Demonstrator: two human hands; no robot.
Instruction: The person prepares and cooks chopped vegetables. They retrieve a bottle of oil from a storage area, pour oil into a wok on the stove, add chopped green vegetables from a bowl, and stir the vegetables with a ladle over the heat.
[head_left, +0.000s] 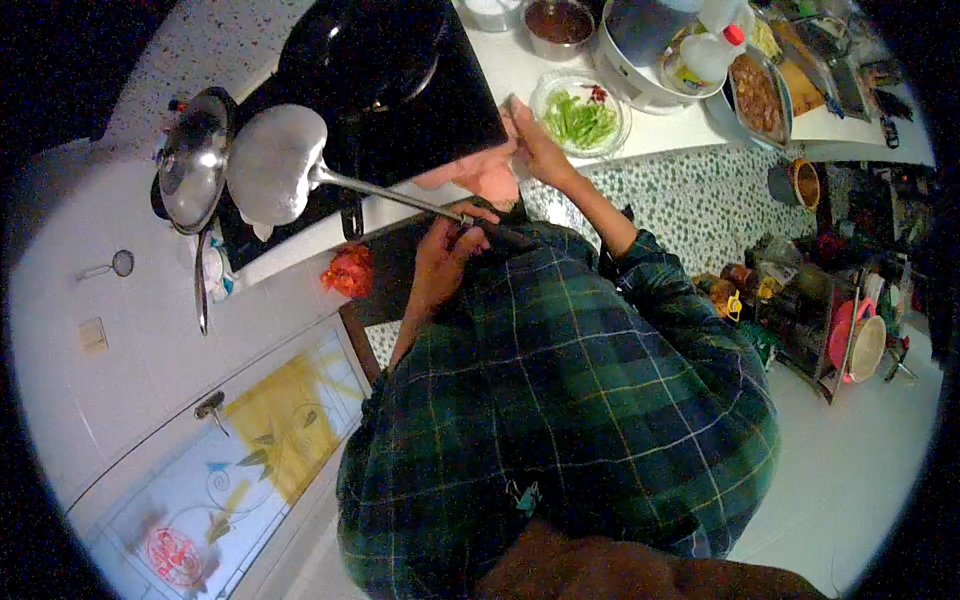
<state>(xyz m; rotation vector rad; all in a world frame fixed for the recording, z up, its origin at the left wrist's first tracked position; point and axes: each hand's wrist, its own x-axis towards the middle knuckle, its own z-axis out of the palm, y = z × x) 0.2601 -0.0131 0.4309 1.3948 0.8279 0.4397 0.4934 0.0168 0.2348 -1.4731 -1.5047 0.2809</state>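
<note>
My left hand point(445, 258) is closed around the end of the long handle of a metal wok spatula point(275, 165). Its broad, shiny blade is raised over the left side of the black stove point(462, 120). My right hand point(538, 143) grips part of a pink cloth point(488, 178) at the stove's front right corner; the cloth stretches along the stove's front edge. Close to that hand, a glass plate point(622, 128) holds cut green vegetables point(577, 122) and some red pieces. A dark wok point(360, 50) sits on the stove behind the spatula.
A lidded pan point(195, 160) stands at the stove's left. Along the counter are a metal bowl of dark sauce point(560, 25), a white-capped container with a red lid point(705, 58) and a tray of brown food point(757, 92). A red plastic bag point(348, 271) hangs below the counter edge.
</note>
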